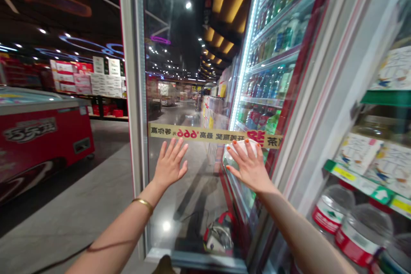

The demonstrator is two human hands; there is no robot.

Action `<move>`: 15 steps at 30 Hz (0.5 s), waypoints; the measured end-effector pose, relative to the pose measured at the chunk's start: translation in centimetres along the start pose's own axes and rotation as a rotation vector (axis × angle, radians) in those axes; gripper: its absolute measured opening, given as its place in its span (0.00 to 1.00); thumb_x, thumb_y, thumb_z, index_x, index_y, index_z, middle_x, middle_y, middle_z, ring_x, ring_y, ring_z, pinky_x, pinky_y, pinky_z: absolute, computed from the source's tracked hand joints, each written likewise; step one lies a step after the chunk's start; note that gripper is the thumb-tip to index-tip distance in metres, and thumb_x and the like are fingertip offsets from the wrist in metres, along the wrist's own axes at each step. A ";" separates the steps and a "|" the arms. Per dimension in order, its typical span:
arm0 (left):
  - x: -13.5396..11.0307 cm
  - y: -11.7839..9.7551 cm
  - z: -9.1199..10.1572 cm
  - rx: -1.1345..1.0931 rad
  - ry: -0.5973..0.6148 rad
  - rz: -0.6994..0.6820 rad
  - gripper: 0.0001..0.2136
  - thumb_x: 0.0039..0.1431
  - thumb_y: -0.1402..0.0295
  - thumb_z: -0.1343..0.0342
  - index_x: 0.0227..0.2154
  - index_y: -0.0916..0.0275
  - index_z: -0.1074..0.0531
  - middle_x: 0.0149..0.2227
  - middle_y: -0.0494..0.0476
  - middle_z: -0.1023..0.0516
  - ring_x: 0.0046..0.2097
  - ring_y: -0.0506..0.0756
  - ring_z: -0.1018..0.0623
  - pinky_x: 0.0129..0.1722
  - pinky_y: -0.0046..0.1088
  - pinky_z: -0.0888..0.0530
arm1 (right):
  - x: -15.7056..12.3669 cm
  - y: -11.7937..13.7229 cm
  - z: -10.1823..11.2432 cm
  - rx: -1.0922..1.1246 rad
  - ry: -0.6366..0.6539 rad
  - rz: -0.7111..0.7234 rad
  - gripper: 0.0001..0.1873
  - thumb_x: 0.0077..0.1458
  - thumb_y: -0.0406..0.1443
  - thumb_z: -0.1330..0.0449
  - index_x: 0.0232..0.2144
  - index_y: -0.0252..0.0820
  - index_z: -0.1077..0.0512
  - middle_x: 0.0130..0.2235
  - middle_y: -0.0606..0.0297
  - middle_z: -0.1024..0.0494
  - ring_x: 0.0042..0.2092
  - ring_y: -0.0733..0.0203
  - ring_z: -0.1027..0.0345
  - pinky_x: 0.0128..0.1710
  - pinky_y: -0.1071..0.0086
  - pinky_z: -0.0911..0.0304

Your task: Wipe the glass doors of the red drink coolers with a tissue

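A framed glass door (pixel 192 197) stands open in front of me. Across it runs a yellow strip (pixel 208 135) with printed characters that read in reverse. My left hand (pixel 172 165) is spread flat against the glass just below the strip, with nothing in it. To the right, my right hand (pixel 248 167) lies flat with its fingers apart. Under its fingers is a white cloth-like piece (pixel 255 144), pressed to the glass; its exact kind is hard to make out.
Lit cooler shelves (pixel 272 60) with bottles show through the glass. A red chest freezer (pixel 41 137) stands at left. Large water bottles (pixel 366 227) and boxed goods line the right shelf. A red-edged transparent bag or container (pixel 220 233) sits low behind the door.
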State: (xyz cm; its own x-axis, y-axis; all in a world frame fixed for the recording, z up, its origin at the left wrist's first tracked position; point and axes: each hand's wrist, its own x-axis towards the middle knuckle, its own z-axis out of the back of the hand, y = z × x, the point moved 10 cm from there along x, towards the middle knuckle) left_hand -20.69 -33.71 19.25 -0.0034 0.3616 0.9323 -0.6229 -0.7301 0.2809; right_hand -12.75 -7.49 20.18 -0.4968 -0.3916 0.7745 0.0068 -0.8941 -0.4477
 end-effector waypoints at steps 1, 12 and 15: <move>0.0 0.2 -0.4 -0.001 0.004 0.007 0.39 0.68 0.63 0.41 0.78 0.56 0.49 0.78 0.63 0.40 0.82 0.61 0.52 0.81 0.52 0.54 | -0.1 -0.6 -0.3 -0.001 0.011 -0.021 0.37 0.73 0.52 0.45 0.78 0.60 0.46 0.79 0.68 0.43 0.82 0.45 0.72 0.79 0.36 0.75; 0.3 0.5 -1.9 -0.036 -0.109 0.035 0.37 0.70 0.62 0.44 0.79 0.54 0.49 0.77 0.58 0.39 0.81 0.58 0.48 0.82 0.47 0.54 | -6.8 -1.1 -2.4 -0.074 -0.262 -0.485 0.47 0.69 0.46 0.45 0.81 0.52 0.62 0.81 0.55 0.55 0.79 0.25 0.55 0.68 0.21 0.41; 0.1 0.5 -2.1 -0.060 -0.136 0.045 0.37 0.69 0.61 0.43 0.78 0.53 0.46 0.78 0.54 0.40 0.81 0.58 0.47 0.82 0.46 0.55 | -9.2 -0.1 -3.2 0.006 -0.340 -0.441 0.44 0.62 0.53 0.40 0.75 0.85 0.53 0.76 0.77 0.38 0.69 0.31 0.33 0.56 0.27 0.27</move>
State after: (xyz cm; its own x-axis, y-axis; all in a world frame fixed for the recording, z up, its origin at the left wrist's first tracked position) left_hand -22.67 -32.86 19.01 0.0715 0.2442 0.9671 -0.6699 -0.7066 0.2279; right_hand -10.98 -3.09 11.69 -0.1458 -0.0267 0.9890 -0.1334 -0.9900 -0.0464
